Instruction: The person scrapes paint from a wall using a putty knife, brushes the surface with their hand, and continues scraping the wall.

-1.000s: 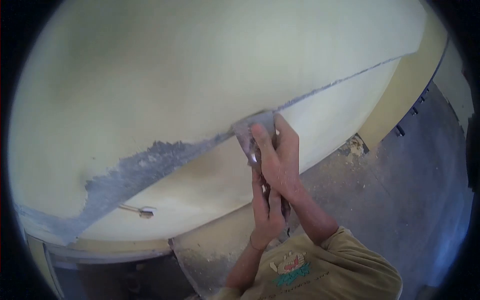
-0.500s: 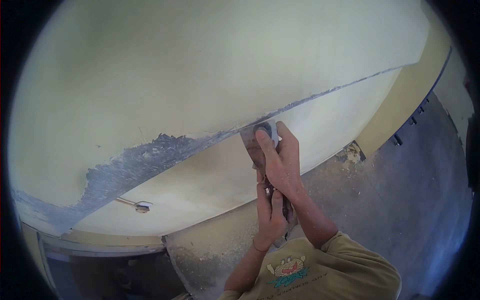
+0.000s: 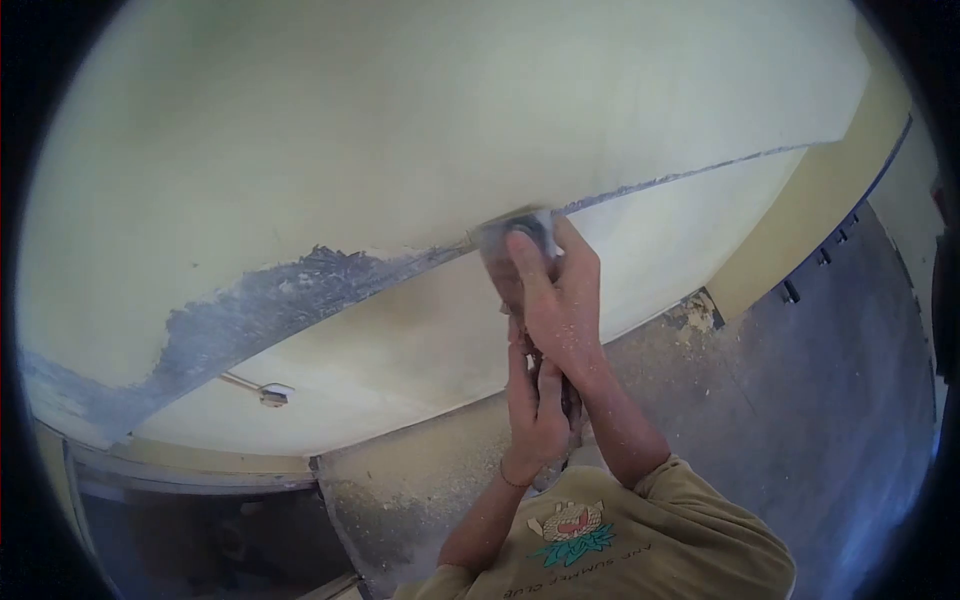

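My right hand (image 3: 570, 300) is closed round the upper part of a scraper (image 3: 494, 250), its thumb flat on the wide metal blade. The blade's front edge meets the pale painted surface (image 3: 420, 130) where it borders a grey bared strip (image 3: 300, 290). Below, my left hand (image 3: 538, 415) wraps the handle, which the fingers mostly hide. The blade is slightly blurred. Flecks of dust cling to my right hand and forearm.
Under the edge runs a lower white wall (image 3: 400, 350) with a small fitting (image 3: 274, 395) sticking out. Crumbs and dust lie on the grey floor (image 3: 700, 430). A dark opening (image 3: 220, 530) is at lower left, and dark pegs (image 3: 791, 291) stand along the right.
Both hands and the scraper have moved slightly up in the view, and the blade now reaches further onto the painted surface. The view itself has shifted a little. Both grips are unchanged.
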Demonstrator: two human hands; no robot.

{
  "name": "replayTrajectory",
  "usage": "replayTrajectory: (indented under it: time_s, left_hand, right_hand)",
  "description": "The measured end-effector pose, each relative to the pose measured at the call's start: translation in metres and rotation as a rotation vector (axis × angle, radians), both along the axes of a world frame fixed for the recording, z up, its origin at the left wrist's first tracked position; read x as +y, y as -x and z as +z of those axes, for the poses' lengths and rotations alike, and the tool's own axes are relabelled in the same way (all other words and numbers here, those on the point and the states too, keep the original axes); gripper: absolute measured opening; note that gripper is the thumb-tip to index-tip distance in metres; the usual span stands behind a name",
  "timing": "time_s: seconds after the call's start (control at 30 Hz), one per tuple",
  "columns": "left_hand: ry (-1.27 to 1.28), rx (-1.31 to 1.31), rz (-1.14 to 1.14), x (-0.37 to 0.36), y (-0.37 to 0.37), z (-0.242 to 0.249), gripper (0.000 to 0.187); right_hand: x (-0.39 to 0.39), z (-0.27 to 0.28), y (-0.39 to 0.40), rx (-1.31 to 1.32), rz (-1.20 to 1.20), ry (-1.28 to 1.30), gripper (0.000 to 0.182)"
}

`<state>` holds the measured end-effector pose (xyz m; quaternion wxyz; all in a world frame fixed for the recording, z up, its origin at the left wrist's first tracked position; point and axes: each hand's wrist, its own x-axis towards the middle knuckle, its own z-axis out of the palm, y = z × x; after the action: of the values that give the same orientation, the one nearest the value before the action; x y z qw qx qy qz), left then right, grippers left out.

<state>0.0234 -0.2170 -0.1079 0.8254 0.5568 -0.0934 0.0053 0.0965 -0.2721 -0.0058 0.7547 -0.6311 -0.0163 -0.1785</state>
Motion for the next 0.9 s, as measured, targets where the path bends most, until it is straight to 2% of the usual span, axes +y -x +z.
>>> replayTrajectory:
  time_s: [0.13, 0.27, 0.33, 0.47, 0.57, 0.63, 0.67, 0.77, 0.83, 0.9]
  left_hand:
    - [-0.067, -0.032, 0.015, -0.004, 0.007, -0.003, 0.041]
    - [-0.012, -0.016, 0.055, -0.007, 0.010, 0.002, 0.042]
    - [0.031, 0.049, -0.006, -0.004, 0.006, 0.005, 0.046]
    - [-0.016, -0.028, 0.054, -0.005, 0.003, 0.005, 0.050]
    - [0.005, 0.033, 0.027, -0.005, 0.001, 0.012, 0.053]
    - [-0.049, -0.116, 0.202, -0.016, -0.003, 0.014, 0.050]
    - [-0.043, -0.079, 0.207, -0.019, 0.004, 0.011, 0.050]
    - [0.038, 0.023, 0.112, -0.018, 0.001, 0.010, 0.044]
    - [0.154, 0.007, -0.003, -0.019, 0.003, 0.014, 0.032]
    - [0.101, -0.010, 0.013, -0.021, 0.004, 0.011, 0.030]
  right_hand:
    - [-0.007, -0.007, 0.008, 0.018, 0.021, -0.012, 0.017]
    - [-0.006, -0.011, 0.004, 0.056, 0.053, 0.024, 0.018]
    - [-0.006, -0.011, 0.003, 0.060, 0.058, 0.032, 0.018]
    - [-0.005, -0.013, 0.000, 0.061, 0.036, 0.067, 0.019]
    - [-0.002, -0.009, -0.005, 0.017, 0.006, 0.088, 0.019]
    - [-0.004, -0.008, -0.009, 0.012, -0.004, 0.122, 0.018]
    - [-0.005, -0.010, -0.007, 0.028, 0.018, 0.080, 0.017]
    - [-0.011, -0.003, -0.009, 0.052, 0.062, 0.056, 0.018]
    - [-0.016, 0.000, -0.002, 0.073, 0.105, 0.081, 0.020]
    - [-0.022, -0.003, 0.000, 0.077, 0.104, 0.104, 0.020]
